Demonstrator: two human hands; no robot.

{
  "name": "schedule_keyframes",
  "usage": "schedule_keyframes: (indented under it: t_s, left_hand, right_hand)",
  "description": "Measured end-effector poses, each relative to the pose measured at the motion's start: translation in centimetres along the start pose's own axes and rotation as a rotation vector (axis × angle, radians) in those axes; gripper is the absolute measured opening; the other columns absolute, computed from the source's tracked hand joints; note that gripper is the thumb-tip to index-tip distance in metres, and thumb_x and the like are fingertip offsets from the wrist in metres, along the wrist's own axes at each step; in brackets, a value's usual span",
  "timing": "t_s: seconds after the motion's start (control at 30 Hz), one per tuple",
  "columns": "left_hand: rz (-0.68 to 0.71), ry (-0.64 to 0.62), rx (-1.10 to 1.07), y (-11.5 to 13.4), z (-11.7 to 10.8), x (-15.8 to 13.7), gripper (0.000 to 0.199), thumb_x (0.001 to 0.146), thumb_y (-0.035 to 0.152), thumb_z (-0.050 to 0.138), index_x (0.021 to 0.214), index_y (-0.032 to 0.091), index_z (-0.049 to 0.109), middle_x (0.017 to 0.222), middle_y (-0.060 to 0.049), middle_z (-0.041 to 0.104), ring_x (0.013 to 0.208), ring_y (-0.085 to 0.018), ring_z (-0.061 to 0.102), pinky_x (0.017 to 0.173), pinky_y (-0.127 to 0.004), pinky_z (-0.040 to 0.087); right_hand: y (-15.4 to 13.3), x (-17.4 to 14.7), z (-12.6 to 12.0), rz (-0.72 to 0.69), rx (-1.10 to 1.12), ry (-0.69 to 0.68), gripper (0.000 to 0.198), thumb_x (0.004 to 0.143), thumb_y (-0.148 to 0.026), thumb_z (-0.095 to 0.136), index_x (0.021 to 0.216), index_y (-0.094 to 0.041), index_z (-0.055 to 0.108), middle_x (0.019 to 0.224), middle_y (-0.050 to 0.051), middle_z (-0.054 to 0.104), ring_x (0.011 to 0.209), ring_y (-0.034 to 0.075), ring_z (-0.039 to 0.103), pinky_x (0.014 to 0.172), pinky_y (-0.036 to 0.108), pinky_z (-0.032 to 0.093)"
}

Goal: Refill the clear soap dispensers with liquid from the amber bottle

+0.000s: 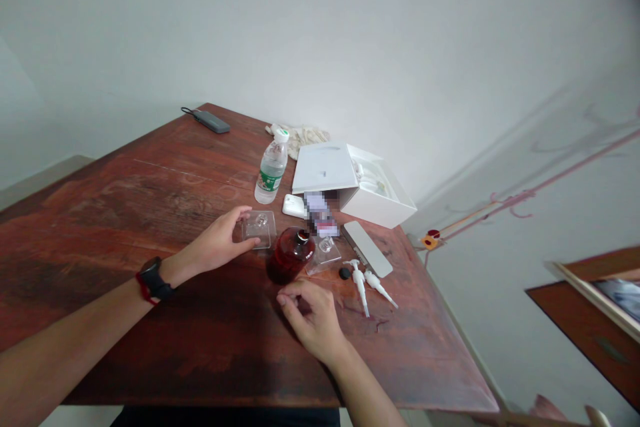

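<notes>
My left hand [227,233] is open, its thumb and fingers apart at the left side of a clear square bottle [266,236]. The thumb tip overlaps that bottle's near edge; I cannot tell whether it touches. My right hand [315,320] is closed, thumb against curled fingertips, just in front of a dark red-brown bottle [287,260]. Anything inside that pinch is hidden. The brown bottle stands upright with its neck uncapped. A second clear square bottle [320,263] is to its right. Beyond lie a small black cap [345,273] and two white pump heads [359,285].
A water bottle [270,170] stands behind my left hand. White open box [325,170], white case [293,205], pale flat case [367,248] and cloth [305,137] sit farther back. A grey power bank [213,121] lies at the far left of the wooden table [165,213].
</notes>
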State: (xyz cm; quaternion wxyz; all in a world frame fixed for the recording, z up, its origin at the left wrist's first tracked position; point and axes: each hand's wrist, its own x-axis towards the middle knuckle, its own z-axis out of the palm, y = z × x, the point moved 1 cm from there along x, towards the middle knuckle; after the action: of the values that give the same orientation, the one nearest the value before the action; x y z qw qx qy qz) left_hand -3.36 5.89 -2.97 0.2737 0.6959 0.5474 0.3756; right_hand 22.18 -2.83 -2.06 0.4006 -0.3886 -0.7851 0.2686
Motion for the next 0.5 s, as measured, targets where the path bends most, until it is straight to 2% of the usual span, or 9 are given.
schedule_keyframes:
  t_s: [0.3,0.5]
  left_hand:
    - [0.007,0.005,0.039,-0.08,0.14,-0.18,0.086,0.082,0.053,0.070,0.152,0.011,0.044,0.152,-0.024,0.059,0.140,-0.039,0.060,0.121,-0.056,0.045]
    - [0.037,0.010,0.069,0.22,-0.08,-0.22,0.083,0.083,0.052,0.070,0.152,0.013,0.045,0.154,-0.022,0.057,0.142,-0.038,0.058,0.122,-0.055,0.043]
  right_hand:
    - [-0.21,0.18,0.05,-0.034,-0.022,-0.012,0.016,0.097,-0.023,0.064,0.085,-0.019,0.073,0.068,0.000,0.068,0.060,0.012,0.061,0.059,0.022,0.045]
    - [-0.24,0.17,-0.01,-0.022,-0.041,-0.058,0.018,0.098,-0.024,0.063,0.084,-0.020,0.073,0.067,0.000,0.066,0.060,0.013,0.061,0.059,0.022,0.045]
